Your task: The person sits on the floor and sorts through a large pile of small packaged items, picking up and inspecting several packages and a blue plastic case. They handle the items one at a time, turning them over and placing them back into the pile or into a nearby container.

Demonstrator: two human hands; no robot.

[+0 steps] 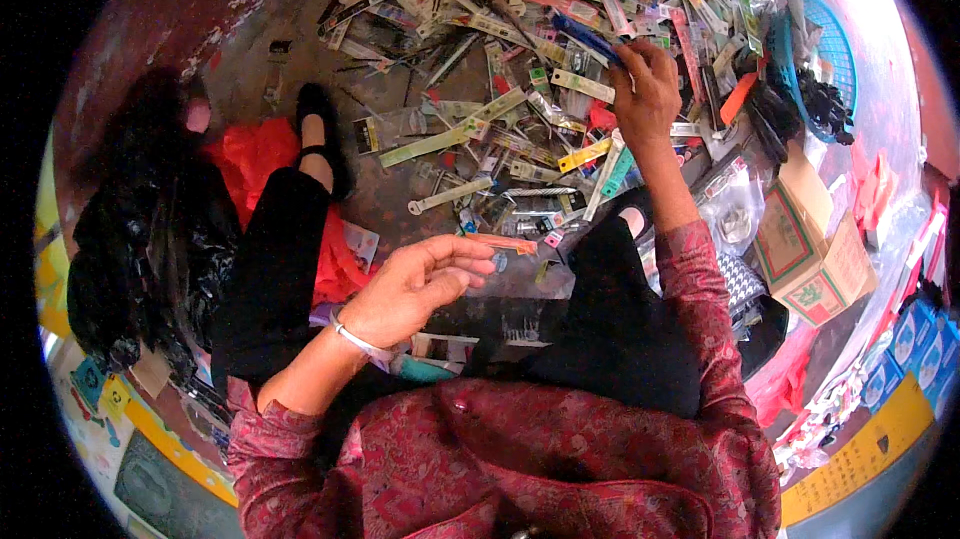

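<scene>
A thin orange flat-packed strip is pinched at the fingertips of the left hand, whose fingers are loosely curled. The right hand is stretched forward into a sprawling heap of narrow plastic-wrapped packets, its fingers closed around a long blue packet at the pile's far side.

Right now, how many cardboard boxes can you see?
1. The cardboard box sits on the floor at the right, just below the blue basket and beside the pile of packets. More could be hidden under the clutter at the right edge.
</scene>
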